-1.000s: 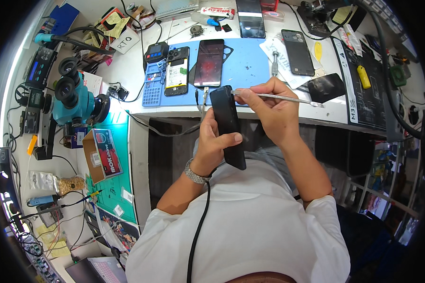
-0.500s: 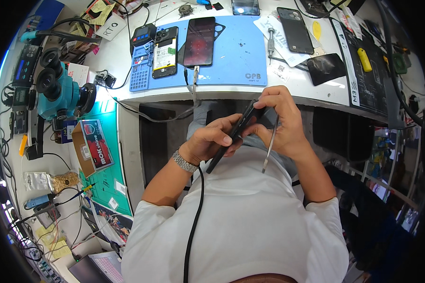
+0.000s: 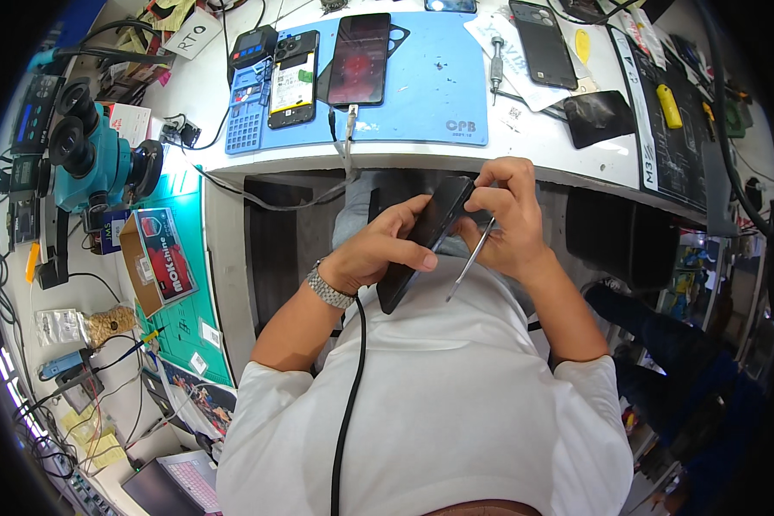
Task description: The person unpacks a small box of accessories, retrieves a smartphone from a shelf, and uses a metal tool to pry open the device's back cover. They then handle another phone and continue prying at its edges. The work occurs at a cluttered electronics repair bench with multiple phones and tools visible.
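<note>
- The slim black slab of a smartphone (image 3: pixel 421 241) is held in the air just below the white bench edge (image 3: pixel 576 176), over the person's lap, not resting on anything.
- Its long axis runs on a slant, from upper right near the bench down to lower left toward the white shirt (image 3: pixel 439 404).
- The left hand (image 3: pixel 378 254) wraps the phone's lower half from the left, fingers closed around it, thumb lying across the face.
- The right hand (image 3: pixel 503 215) closes on the phone's upper end from the right, and also pinches a thin metal tool (image 3: pixel 470 261), whose shaft points down and to the left, just beside the phone's right edge.
- Both hands touch the phone; the right one is nearer its top corner.
- Up on the bench, well apart, lie a blue work mat (image 3: pixel 430 86) with other phones and a teal microscope (image 3: pixel 95 159) to the left.
</note>
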`<action>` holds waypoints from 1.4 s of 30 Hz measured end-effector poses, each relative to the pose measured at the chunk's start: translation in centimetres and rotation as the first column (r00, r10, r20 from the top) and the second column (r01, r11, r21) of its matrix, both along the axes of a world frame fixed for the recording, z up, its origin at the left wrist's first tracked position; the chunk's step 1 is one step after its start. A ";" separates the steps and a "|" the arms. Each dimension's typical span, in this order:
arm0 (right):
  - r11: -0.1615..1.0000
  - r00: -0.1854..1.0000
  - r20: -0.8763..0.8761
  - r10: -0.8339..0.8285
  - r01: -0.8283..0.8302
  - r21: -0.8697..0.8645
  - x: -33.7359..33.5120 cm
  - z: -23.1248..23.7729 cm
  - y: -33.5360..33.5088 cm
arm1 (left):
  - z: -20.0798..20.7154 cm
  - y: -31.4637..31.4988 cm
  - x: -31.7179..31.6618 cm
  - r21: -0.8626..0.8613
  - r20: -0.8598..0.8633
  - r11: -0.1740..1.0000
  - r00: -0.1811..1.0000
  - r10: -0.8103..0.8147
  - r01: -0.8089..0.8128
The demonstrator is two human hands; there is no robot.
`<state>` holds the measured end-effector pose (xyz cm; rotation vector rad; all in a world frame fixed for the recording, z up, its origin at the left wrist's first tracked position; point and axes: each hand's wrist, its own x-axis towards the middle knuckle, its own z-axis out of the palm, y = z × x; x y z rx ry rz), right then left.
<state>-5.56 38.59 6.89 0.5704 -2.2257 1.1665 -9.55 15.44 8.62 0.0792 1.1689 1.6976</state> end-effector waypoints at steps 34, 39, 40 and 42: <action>0.980 0.980 -0.101 0.173 -0.161 0.114 -1.1 -2.2 0.8 | -1.9 0.5 2.2 -0.058 0.025 0.984 0.985 0.168 -0.166; 0.981 0.981 -0.095 0.171 -0.161 0.112 -1.2 -2.0 0.8 | -1.7 0.4 2.3 -0.037 -0.001 0.979 0.980 0.201 -0.201; 0.980 0.980 -0.095 0.174 -0.162 0.119 -1.2 -1.9 0.8 | -1.9 0.3 2.4 -0.010 -0.029 0.975 0.975 0.221 -0.221; 0.977 0.979 -0.094 0.179 -0.166 0.132 -1.3 -1.5 0.8 | -2.0 0.4 2.6 0.018 -0.086 0.968 0.964 0.250 -0.249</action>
